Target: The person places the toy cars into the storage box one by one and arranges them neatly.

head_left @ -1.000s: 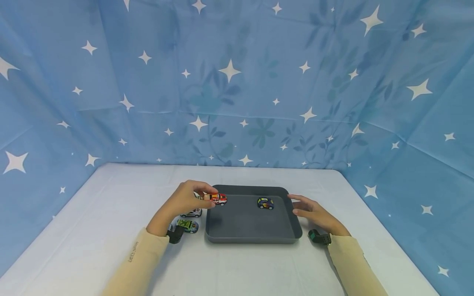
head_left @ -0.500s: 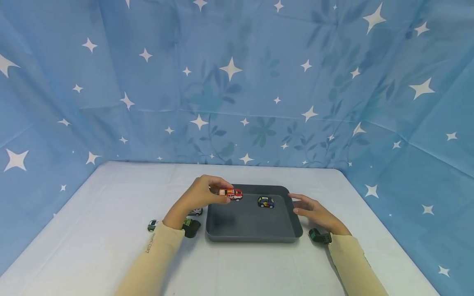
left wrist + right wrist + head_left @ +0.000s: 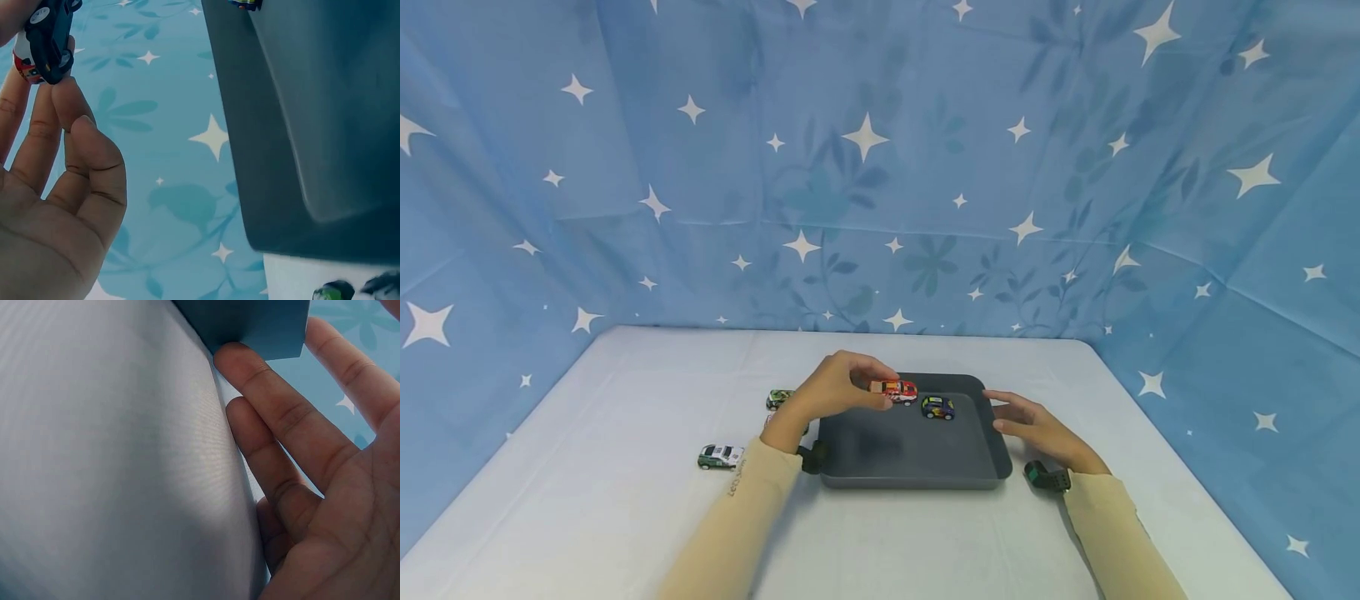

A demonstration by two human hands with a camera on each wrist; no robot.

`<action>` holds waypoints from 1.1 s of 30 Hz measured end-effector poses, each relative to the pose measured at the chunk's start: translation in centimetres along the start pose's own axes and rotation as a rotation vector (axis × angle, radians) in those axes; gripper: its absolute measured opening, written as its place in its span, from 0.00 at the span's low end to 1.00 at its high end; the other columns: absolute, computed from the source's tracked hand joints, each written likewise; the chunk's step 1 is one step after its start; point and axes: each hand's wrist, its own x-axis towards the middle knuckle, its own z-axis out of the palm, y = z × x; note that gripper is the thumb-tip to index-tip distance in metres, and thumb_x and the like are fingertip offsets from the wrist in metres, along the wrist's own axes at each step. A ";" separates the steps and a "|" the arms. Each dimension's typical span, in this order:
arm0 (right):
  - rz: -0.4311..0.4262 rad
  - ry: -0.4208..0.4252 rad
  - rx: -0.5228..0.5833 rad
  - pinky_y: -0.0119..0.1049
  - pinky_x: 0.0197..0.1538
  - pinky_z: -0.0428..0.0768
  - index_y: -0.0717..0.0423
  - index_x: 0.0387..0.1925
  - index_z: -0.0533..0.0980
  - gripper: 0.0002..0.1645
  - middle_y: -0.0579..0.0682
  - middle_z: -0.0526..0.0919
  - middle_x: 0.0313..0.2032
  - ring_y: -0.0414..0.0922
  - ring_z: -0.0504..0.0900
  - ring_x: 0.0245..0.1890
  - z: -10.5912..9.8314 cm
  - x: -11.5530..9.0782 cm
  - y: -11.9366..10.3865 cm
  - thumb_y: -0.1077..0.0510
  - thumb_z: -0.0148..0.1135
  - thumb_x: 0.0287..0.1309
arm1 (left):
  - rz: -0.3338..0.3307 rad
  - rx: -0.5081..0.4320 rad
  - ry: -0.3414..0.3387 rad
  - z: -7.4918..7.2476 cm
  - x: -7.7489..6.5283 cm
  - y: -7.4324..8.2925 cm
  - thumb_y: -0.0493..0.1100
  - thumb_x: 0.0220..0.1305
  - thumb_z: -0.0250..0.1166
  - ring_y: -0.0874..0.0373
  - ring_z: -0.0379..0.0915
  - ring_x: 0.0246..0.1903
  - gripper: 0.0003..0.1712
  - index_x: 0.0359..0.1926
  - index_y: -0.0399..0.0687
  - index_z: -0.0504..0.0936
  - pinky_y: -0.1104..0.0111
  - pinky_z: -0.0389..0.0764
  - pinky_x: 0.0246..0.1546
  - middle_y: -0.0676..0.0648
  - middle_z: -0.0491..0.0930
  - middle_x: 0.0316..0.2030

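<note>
The left hand (image 3: pixel 838 387) pinches a small red toy car (image 3: pixel 900 390) between thumb and fingertips, a grip clamped on the car's rear end so that most of its body juts out ahead of the fingers, over the far left part of the dark grey tray (image 3: pixel 910 479). The left wrist view shows the same car (image 3: pixel 45 37) from beneath, wheels towards the camera, so it is carried clear of the tray floor, not resting on it; holding it by one end leaves its underside free. Just beyond the grip, to its right, a blue toy car (image 3: pixel 937 407) stands on its wheels inside the tray near the far wall, apart from the red one. The right hand (image 3: pixel 1033 429) lies with fingers straight and relaxed and grips nothing; in the right wrist view its fingertips (image 3: pixel 234 359) meet the tray's outer wall, which looks like a way of steadying the tray. Behind and to the left of the left grip, out on the white table (image 3: pixel 587 517), are a green toy car (image 3: pixel 779 397) near the wrist and a white toy car (image 3: pixel 720 456) further back beside the sleeve.
</note>
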 end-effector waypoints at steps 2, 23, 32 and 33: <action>-0.001 0.000 -0.001 0.78 0.69 0.65 0.61 0.82 0.62 0.39 0.72 0.66 0.77 0.73 0.68 0.74 0.0 0.0 0.0 0.53 0.63 0.78 | -0.004 -0.006 -0.003 0.3 0.4 -0.1 0.38 0.61 0.81 0.61 0.83 0.41 0.22 0.56 0.43 0.91 0.64 0.85 0.48 0.52 0.89 0.43; 0.001 -0.003 0.012 0.78 0.70 0.65 0.62 0.82 0.63 0.39 0.72 0.68 0.75 0.72 0.69 0.74 0.0 0.1 -0.2 0.54 0.63 0.78 | -0.002 0.025 -0.038 4.1 3.3 -0.9 0.39 0.63 0.81 0.58 0.85 0.48 0.19 0.55 0.43 0.92 0.63 0.85 0.53 0.48 0.91 0.48; -0.008 -0.014 0.015 0.76 0.70 0.66 0.60 0.82 0.63 0.39 0.71 0.68 0.76 0.71 0.70 0.74 -0.1 0.2 0.1 0.55 0.63 0.78 | -0.046 0.039 -0.033 4.9 4.1 -1.2 0.39 0.61 0.82 0.63 0.83 0.38 0.19 0.54 0.46 0.93 0.63 0.85 0.49 0.52 0.90 0.37; -0.009 -0.015 0.018 0.77 0.70 0.66 0.60 0.82 0.63 0.39 0.71 0.68 0.76 0.71 0.70 0.73 -0.1 0.2 0.1 0.55 0.63 0.78 | -0.052 0.041 -0.034 5.0 4.1 -1.2 0.39 0.61 0.82 0.63 0.82 0.38 0.19 0.54 0.46 0.93 0.63 0.85 0.49 0.52 0.90 0.37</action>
